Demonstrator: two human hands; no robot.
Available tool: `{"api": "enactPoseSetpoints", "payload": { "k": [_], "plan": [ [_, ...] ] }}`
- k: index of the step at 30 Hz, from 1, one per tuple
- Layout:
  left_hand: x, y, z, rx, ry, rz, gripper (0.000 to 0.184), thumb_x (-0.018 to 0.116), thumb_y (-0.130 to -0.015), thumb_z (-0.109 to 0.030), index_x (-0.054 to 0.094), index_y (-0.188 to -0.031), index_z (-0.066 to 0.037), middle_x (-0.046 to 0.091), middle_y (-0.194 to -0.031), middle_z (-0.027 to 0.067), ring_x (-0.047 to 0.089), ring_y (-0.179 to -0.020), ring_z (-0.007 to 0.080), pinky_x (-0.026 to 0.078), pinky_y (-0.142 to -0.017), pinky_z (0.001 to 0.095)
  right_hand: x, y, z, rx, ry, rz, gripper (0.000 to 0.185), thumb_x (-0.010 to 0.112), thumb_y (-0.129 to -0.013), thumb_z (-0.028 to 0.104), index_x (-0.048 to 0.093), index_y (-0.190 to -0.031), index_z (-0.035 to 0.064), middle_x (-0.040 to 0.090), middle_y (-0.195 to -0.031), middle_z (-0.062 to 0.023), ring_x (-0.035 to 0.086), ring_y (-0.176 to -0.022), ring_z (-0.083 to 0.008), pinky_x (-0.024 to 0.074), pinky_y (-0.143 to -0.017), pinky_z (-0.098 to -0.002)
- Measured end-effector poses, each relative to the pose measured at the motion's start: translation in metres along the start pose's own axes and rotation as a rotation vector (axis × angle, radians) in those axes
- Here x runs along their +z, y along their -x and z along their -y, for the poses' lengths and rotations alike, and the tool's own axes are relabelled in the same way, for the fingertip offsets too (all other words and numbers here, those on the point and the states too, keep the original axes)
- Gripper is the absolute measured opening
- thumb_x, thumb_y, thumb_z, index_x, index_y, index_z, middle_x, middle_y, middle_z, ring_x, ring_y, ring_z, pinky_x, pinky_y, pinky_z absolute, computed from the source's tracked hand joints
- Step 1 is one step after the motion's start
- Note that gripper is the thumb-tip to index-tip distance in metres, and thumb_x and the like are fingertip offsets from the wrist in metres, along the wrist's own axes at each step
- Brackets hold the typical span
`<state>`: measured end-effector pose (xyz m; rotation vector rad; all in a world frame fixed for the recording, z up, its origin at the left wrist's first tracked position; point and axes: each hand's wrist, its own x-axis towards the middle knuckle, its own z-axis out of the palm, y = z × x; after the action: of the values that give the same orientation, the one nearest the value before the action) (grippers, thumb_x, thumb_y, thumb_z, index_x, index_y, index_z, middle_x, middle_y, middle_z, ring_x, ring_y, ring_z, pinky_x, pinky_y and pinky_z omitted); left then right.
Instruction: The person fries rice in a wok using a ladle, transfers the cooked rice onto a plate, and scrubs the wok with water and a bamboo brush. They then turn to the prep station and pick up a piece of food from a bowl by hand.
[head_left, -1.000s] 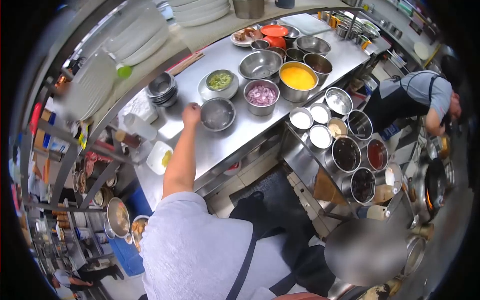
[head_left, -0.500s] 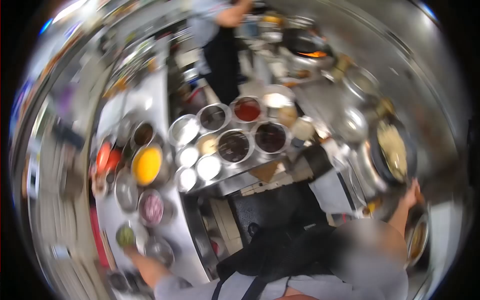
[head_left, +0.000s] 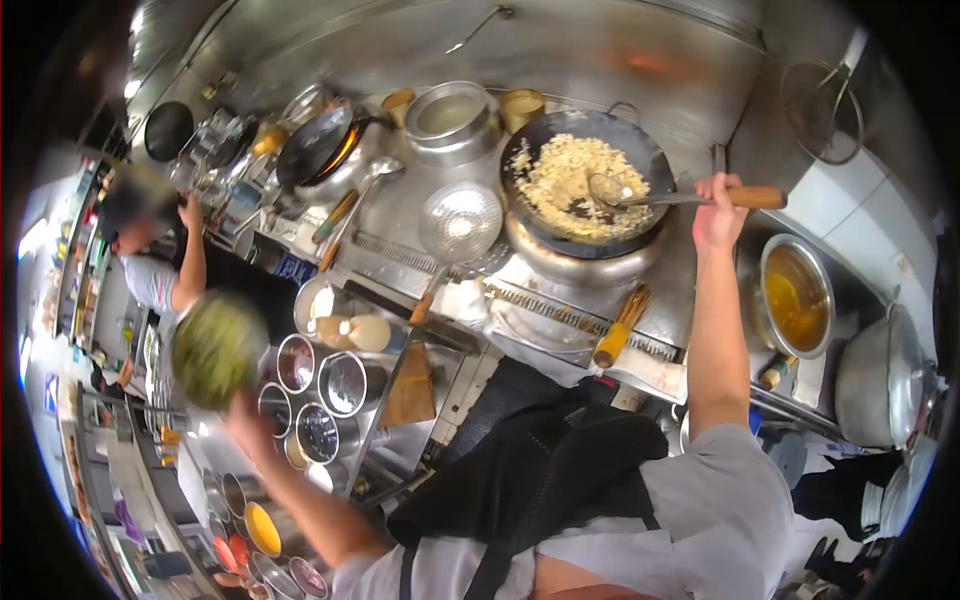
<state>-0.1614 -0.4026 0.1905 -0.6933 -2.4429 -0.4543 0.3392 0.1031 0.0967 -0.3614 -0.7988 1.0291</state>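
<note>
lh: rnd bowl; rh: metal ladle

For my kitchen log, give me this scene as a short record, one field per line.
Left hand: raised, with chopped greens, blurred by motion
Right hand: fingers around a wooden-handled ladle
Main wok: pale, grainy food, ladle's head in it
Second wok: flame at its side
Between woks: round perforated strainer
Far right: metal bowl of orange-yellow liquid
Far left: co-worker
</note>
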Motion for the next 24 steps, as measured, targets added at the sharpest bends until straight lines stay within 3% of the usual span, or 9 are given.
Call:
{"api": "enactPoseSetpoints", "payload": {
  "k": [3, 4, 6, 10, 12, 16, 20, 21, 24],
  "plan": [
    [0.091, -0.029, -0.242, 0.327, 0.673, -0.073, 0.077, 0.058, -0.071, 0.012, 0.033, -0.143, -0.004, 0.038, -0.141, 0.0185, 0.04, -0.13, 0.0321, 0.032, -0.109, 0.0421, 0.001, -0.008, 0.029, 0.027, 0.056, 0.241, 0.021, 0.064, -0.09, 0.008, 0.048, -0.077, 0.0066, 0.046, -0.07, -0.0027, 0.043, -0.066, -0.0139, 0.0365, -0.064, -0.029],
    [0.125, -0.028, -0.302, 0.494, 0.821, -0.012, 0.078, 0.054, -0.07, 0.014, 0.034, -0.143, -0.003, 0.042, -0.137, 0.0207, 0.037, -0.132, 0.0364, 0.029, -0.111, 0.0438, -0.001, -0.01, 0.034, 0.052, 0.108, 0.353, 0.023, 0.064, -0.09, 0.009, 0.047, -0.075, 0.0065, 0.046, -0.069, -0.0026, 0.043, -0.066, -0.0133, 0.0347, -0.063, -0.0271],
    [0.153, -0.015, -0.396, 0.416, 0.583, 0.213, 0.081, 0.054, -0.07, 0.01, 0.036, -0.145, -0.016, 0.039, -0.137, 0.0221, 0.05, -0.119, 0.0405, 0.045, -0.097, 0.0451, -0.004, -0.018, 0.039, 0.058, 0.185, 0.393, 0.024, 0.063, -0.091, 0.011, 0.047, -0.075, 0.0067, 0.047, -0.069, -0.0023, 0.043, -0.066, -0.012, 0.0337, -0.063, -0.0256],
    [0.187, 0.005, -0.48, 0.356, 0.717, 0.201, 0.083, 0.054, -0.072, 0.009, 0.032, -0.146, -0.02, 0.037, -0.135, 0.0215, 0.054, -0.108, 0.0441, 0.049, -0.086, 0.0486, -0.002, -0.035, 0.04, 0.077, 0.184, 0.49, 0.025, 0.062, -0.093, 0.015, 0.046, -0.075, 0.0067, 0.048, -0.07, -0.0023, 0.043, -0.064, -0.0105, 0.0325, -0.06, -0.0237],
    [0.194, 0.034, -0.492, 0.301, 0.819, 0.165, 0.086, 0.056, -0.073, 0.007, 0.027, -0.149, -0.021, 0.039, -0.132, 0.0213, 0.055, -0.106, 0.043, 0.049, -0.085, 0.0485, 0.001, -0.04, 0.034, 0.065, 0.212, 0.468, 0.028, 0.057, -0.095, 0.013, 0.041, -0.073, 0.0073, 0.039, -0.062, -0.0016, 0.035, -0.058, -0.0121, 0.0305, -0.057, -0.0274],
    [0.25, 0.081, -0.458, 0.408, 0.418, 0.645, 0.089, 0.06, -0.073, 0.002, 0.022, -0.15, -0.023, 0.05, -0.12, 0.0211, 0.058, -0.1, 0.0423, 0.051, -0.082, 0.0485, 0.032, -0.055, 0.014, 0.098, 0.062, 0.433, 0.017, 0.061, -0.092, 0.008, 0.048, -0.082, 0.0042, 0.05, -0.072, -0.0028, 0.045, -0.06, -0.0111, 0.036, -0.054, -0.0264],
    [0.217, 0.068, -0.399, 0.137, 0.858, 0.57, 0.078, 0.061, -0.076, -0.001, 0.026, -0.144, -0.015, 0.057, -0.107, 0.0207, 0.06, -0.092, 0.0421, 0.049, -0.079, 0.0488, 0.105, -0.07, 0.037, 0.14, -0.012, 0.204, 0.014, 0.06, -0.079, 0.003, 0.05, -0.088, 0.0084, 0.047, -0.07, -0.0017, 0.047, -0.066, -0.0143, 0.0365, -0.055, -0.0284],
    [0.216, 0.07, -0.367, 0.077, 0.883, 0.551, 0.07, 0.061, -0.076, -0.003, 0.03, -0.138, -0.013, 0.06, -0.1, 0.0205, 0.061, -0.089, 0.0417, 0.049, -0.077, 0.0487, 0.093, -0.087, 0.031, 0.442, -0.53, 0.379, 0.006, 0.051, -0.077, 0.016, 0.05, -0.082, 0.0132, 0.042, -0.068, -0.0009, 0.042, -0.065, -0.0156, 0.0332, -0.055, -0.0301],
    [0.215, 0.081, -0.244, -0.176, 0.773, 0.732, 0.056, 0.063, -0.075, -0.01, 0.039, -0.125, -0.009, 0.063, -0.096, 0.0235, 0.063, -0.094, 0.0396, 0.049, -0.081, 0.0468, 0.086, -0.095, -0.064, 0.216, -0.251, 0.57, 0.012, 0.052, -0.084, 0.015, 0.045, -0.076, 0.0105, 0.035, -0.064, -0.0017, 0.033, -0.059, -0.0136, 0.0283, -0.054, -0.0278]
  ]
}}
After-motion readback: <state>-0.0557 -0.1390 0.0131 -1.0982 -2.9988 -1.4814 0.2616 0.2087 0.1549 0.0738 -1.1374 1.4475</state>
